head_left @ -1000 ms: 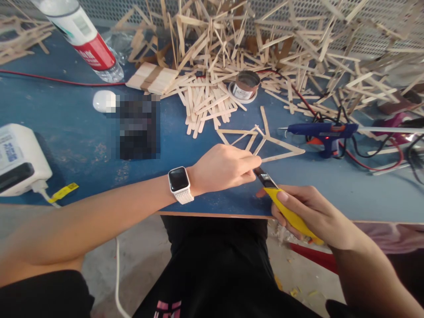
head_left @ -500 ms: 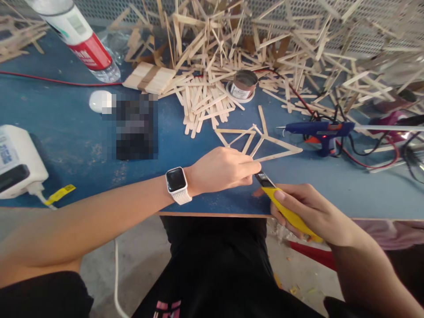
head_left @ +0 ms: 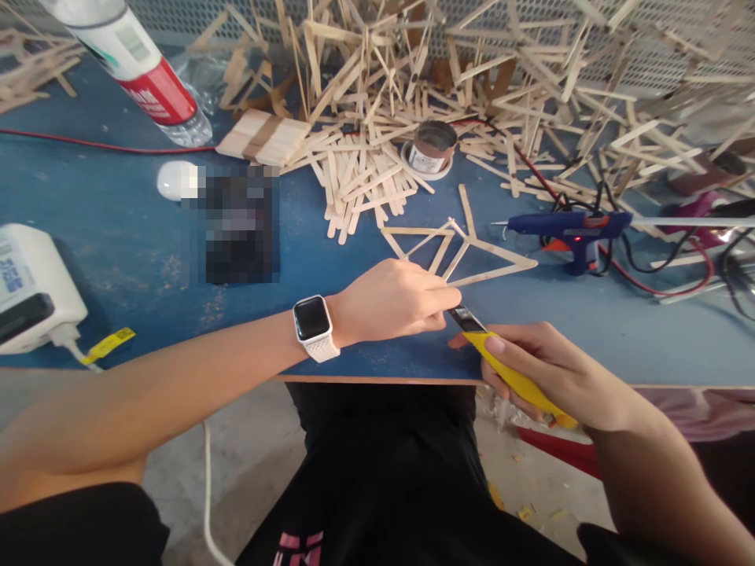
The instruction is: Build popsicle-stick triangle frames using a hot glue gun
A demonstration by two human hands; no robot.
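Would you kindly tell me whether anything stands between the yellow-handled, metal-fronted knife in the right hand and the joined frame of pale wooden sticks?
Yes: in this view, the fingertips of the bare left hand lie between the front end of the yellow-handled knife and the pale wooden frame.

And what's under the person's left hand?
The wooden frame runs up to the left hand, over the blue table. What lies directly beneath is covered.
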